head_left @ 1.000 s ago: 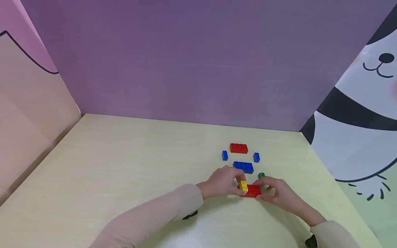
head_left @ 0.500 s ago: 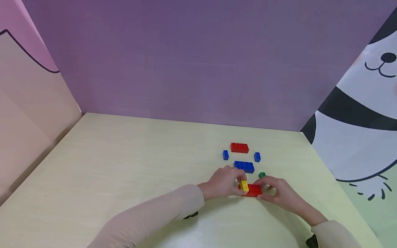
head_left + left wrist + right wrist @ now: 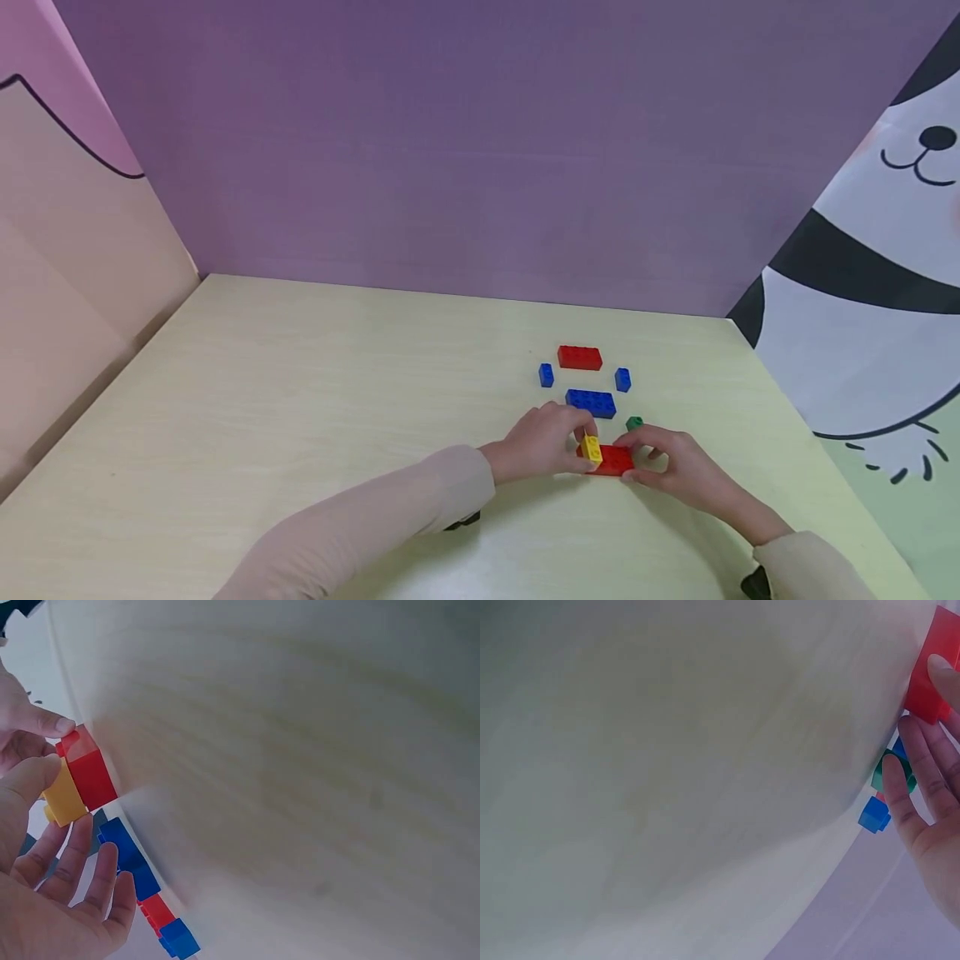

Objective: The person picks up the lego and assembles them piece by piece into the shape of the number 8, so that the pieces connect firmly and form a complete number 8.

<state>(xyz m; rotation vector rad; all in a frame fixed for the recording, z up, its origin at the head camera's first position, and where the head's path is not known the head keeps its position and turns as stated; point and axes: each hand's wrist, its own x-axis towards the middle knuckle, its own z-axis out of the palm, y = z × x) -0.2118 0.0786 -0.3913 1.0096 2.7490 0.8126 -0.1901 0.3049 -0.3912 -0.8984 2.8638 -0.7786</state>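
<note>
My left hand (image 3: 542, 442) pinches a small yellow toy brick (image 3: 592, 450) between thumb and fingers, at the left end of a red brick (image 3: 617, 461). In the left wrist view the yellow brick (image 3: 66, 793) sits against the studded side of the red brick (image 3: 91, 771). My right hand (image 3: 675, 467) holds the red brick's right end, thumb on the near side and fingers on the far side. In the right wrist view the thumb lies along the red brick's face (image 3: 926, 682). The red brick's left end is partly hidden behind the yellow one and my left fingers.
Just beyond my hands lie a long blue brick (image 3: 591, 404) and a small green brick (image 3: 634, 423). Farther back are another red brick (image 3: 580, 358) and two small blue bricks, one on the left (image 3: 547, 376) and one on the right (image 3: 622, 380). A purple panel (image 3: 465, 150) stands behind the table.
</note>
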